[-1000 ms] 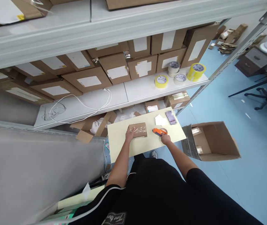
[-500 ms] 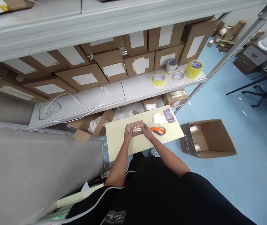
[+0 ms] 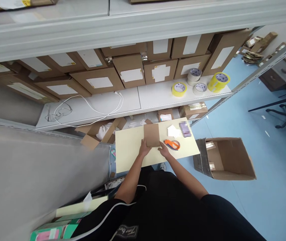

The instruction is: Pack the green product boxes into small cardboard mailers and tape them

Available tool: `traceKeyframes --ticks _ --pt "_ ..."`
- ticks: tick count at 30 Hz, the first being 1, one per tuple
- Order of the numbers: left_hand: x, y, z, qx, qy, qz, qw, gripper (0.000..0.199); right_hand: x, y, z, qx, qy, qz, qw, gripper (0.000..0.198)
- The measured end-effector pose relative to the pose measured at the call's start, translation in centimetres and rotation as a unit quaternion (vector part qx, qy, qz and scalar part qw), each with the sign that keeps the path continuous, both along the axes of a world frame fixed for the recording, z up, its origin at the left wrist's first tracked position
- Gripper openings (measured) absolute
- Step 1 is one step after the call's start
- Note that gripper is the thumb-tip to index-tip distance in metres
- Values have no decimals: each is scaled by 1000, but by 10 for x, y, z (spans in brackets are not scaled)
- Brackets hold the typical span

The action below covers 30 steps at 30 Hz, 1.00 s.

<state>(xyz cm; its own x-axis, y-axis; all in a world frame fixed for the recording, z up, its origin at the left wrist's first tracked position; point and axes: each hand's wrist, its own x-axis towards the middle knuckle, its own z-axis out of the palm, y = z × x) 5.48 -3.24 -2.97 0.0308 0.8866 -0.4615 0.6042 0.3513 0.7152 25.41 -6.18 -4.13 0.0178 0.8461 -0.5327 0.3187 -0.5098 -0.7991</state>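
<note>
A small brown cardboard box (image 3: 151, 134) is on the pale yellow board (image 3: 128, 150), a plain face turned up. My left hand (image 3: 145, 148) grips its near left corner. At the near right corner, my right hand (image 3: 163, 149) holds it, thumb and fingers along the edge. Just right of that hand lies an orange tape dispenser (image 3: 172, 144). White paper pieces (image 3: 173, 131) and a blurred-out purple item (image 3: 185, 129) lie beyond it on the board.
Labelled cartons (image 3: 130, 74) line the shelf behind, with tape rolls (image 3: 179, 89) and a white cable (image 3: 90, 108) in front. An open carton (image 3: 227, 157) stands on the floor at right. Another open box (image 3: 102, 131) is at the board's left.
The box has been turned: its taped face showed before, and a plain, squarer face shows now. Both hands have shifted to its near corners. The camera view has shifted slightly.
</note>
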Motion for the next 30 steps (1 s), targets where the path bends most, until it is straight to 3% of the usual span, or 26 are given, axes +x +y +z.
traceKeyframes --ticks 5,7,12,17,23,27,30 --pt "16 28 13 -3 128 -164 978 90 32 36 11 54 -60 0 997 76" --pt "21 33 15 -21 153 -200 968 85 52 53 15 52 -86 -9 995 76" --pt "24 25 12 -75 176 -238 952 87 104 88 10 -3 -171 -53 984 67" --pt "22 24 7 -134 193 -255 938 94 139 112 -11 -103 -243 -18 964 63" --pt "22 34 0 -176 217 -300 912 105 140 131 -41 -111 -369 27 922 70" --pt "22 32 -2 -183 229 -307 905 112 136 136 -51 -112 -399 14 910 81" --pt "21 32 -4 -181 226 -308 906 114 138 136 -52 -111 -405 16 907 77"
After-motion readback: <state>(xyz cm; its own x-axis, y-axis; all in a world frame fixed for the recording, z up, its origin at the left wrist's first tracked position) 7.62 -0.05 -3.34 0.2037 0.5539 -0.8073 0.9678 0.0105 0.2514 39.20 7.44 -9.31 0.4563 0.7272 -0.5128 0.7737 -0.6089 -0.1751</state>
